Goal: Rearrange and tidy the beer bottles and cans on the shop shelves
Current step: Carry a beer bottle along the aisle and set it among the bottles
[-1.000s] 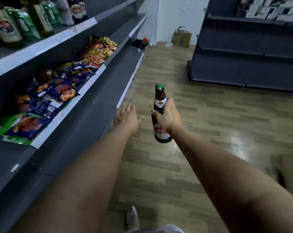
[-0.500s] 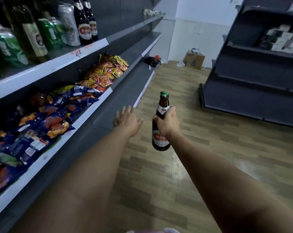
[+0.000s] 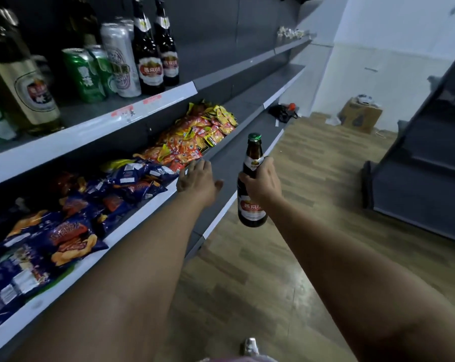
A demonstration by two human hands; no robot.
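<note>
Brown beer bottle, green cap, red-and-white label, is being carried upright in the right hand, fingers wrapped round its shoulder just under the neck label; it is hanging in open air over the wooden floor, just off the front edge of the lower grey shelf, resting on nothing. Left hand is reaching out beside it with fingers straight and spread, holding nothing, hovering over the snack shelf's front strip near the blue crisp bags. Since a second ago the view has been lifting: the beer shelf is now showing far more fully, and the bottle is sitting higher and closer to the shelving than it was, the grip unchanged. Reading that as the person turning from the floor towards the drinks row, probably to slot this bottle in. Up there, two dark bottles with what looks like the same red label are standing side by side at the right end of the row; a tall silver can is just left of them, then green cans, then a large green bottle nearest me. Bare shelf is lying to the right of the pair, a likely landing spot. Further off: orange and yellow snack packets, a cardboard box by the far wall, empty dark shelving across the aisle.
</note>
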